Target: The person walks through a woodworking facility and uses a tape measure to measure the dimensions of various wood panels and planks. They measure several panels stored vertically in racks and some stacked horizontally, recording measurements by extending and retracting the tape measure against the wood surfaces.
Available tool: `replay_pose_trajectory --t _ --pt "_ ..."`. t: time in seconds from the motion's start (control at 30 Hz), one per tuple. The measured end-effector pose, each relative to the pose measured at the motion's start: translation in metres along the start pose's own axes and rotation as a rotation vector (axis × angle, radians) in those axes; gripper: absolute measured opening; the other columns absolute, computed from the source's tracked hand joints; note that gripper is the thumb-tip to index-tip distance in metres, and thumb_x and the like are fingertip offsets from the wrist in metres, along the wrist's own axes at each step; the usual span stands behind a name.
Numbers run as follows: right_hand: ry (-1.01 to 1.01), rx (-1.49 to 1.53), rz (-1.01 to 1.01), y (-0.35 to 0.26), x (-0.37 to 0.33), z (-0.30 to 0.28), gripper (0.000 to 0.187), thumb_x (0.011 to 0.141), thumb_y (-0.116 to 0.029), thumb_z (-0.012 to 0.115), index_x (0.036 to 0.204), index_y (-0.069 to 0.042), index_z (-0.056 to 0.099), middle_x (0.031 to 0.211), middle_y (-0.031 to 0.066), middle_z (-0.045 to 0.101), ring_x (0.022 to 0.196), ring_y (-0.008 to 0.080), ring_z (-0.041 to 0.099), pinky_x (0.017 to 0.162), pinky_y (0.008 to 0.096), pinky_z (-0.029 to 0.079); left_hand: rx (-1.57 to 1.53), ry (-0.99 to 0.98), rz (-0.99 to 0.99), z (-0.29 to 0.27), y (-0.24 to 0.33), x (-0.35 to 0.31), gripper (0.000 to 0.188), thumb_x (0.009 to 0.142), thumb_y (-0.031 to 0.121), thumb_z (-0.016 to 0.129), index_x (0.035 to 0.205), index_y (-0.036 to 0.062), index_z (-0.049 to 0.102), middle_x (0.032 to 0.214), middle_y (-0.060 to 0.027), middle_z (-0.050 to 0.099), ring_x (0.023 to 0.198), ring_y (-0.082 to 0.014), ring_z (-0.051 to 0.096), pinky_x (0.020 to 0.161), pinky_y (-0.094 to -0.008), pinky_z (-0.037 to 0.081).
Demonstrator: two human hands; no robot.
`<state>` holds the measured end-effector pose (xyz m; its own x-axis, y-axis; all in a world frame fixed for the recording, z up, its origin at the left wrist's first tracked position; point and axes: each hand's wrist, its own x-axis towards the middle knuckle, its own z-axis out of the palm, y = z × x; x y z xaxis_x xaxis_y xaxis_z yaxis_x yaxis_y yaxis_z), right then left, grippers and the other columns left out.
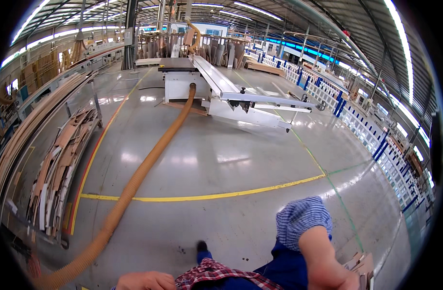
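Observation:
My left hand (146,281) is at the lower edge, fingers curled, beside the red checked shirt (209,274). Its underside is cut off, so whatever it may hold is hidden. On the right, a blue-and-white striped sleeve (303,221) covers part of my bent right arm. My right hand (332,276) is blurred and cut off by the lower edge, its fingers hidden. Close to it lie wood offcuts (364,267); whether the hand touches them I cannot tell. One dark shoe (202,246) stands out ahead of my body on the grey floor.
A brown ribbed hose (151,166) runs across the floor to a white sliding table saw (180,86). On the left, a rack holds wood scraps (62,166) and long boards (42,108). White-and-blue fencing (359,128) lines the right. A yellow line (221,195) crosses the floor.

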<state>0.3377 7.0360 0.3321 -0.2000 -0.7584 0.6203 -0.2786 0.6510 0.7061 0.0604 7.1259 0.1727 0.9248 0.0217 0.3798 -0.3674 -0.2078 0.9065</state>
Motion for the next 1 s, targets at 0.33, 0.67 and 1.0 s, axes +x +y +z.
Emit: replay_pose_trajectory --t 0.33,0.67,1.0 --pt "-0.07 0.431 0.041 0.25 -0.349 -0.034 0.022 0.078 -0.002 0.047 0.058 -0.011 0.047 0.055 0.0042 0.048 0.046 0.0156 0.046 0.041 0.0311 0.033 0.415 1.064 0.088 -0.338 -0.053 0.01 0.03 0.059 0.03 0.066 0.05 0.0018 0.059 0.048 -0.0104 0.055 0.043 -0.0232 0.048 0.054 -0.0355 0.035" --pt "0.246 0.669 0.655 0.489 -0.744 0.072 0.064 0.081 -0.068 0.033 0.065 -0.009 0.052 0.061 0.001 0.048 0.049 0.0168 0.046 0.044 0.0293 0.031 0.342 1.468 0.125 -0.657 -0.169 -0.036 0.015 0.054 0.012 0.058 0.046 0.0034 0.049 0.045 -0.008 0.049 0.041 -0.0202 0.046 0.055 -0.0335 0.039" --pt "-0.46 -0.089 2.15 0.481 -1.144 0.062 0.026 0.087 -0.027 0.055 0.074 -0.006 0.065 0.064 0.0064 0.063 0.056 0.0182 0.062 0.052 0.029 0.049 0.144 1.121 0.152 -1.08 -0.213 -0.031 0.03 0.065 0.024 0.067 0.05 0.0006 0.057 0.05 -0.0095 0.054 0.041 -0.0203 0.046 0.045 -0.0308 0.034"
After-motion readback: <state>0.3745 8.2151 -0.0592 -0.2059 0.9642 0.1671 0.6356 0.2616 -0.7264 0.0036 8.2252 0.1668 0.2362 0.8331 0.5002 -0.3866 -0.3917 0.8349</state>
